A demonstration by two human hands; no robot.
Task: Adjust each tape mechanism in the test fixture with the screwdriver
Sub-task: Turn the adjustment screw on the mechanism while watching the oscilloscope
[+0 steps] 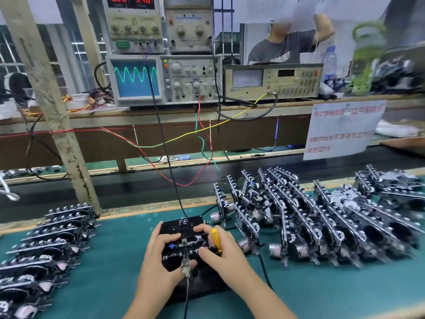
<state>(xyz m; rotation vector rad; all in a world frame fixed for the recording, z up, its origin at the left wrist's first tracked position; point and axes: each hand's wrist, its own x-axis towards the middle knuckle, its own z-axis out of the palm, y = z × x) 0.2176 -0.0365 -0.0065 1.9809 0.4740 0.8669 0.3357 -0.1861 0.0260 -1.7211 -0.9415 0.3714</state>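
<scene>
Tape mechanism (pixel 184 246), black with silver metal parts, sits in fixture (pixel 181 223); left hand (pixel 161 256) grips it, right hand (pixel 220 249) curls around yellow screwdriver (pixel 216 239).

1. Black cassette (pixel 184 223) in the test fixture, just beyond the fingertips of both hands: handwritten white letters "FE" on its top face.
2. Bench instrument (pixel 133 21), far beyond the fingers at the top of the stack: two red digit displays, cut by the frame edge, the right one roughly "9.98", the left unclear.
3. Paper sign (pixel 345 130) hung from the shelf, beyond the fingers and to the right: red Chinese characters, mostly blurred; the last line reads "关的动作".
</scene>
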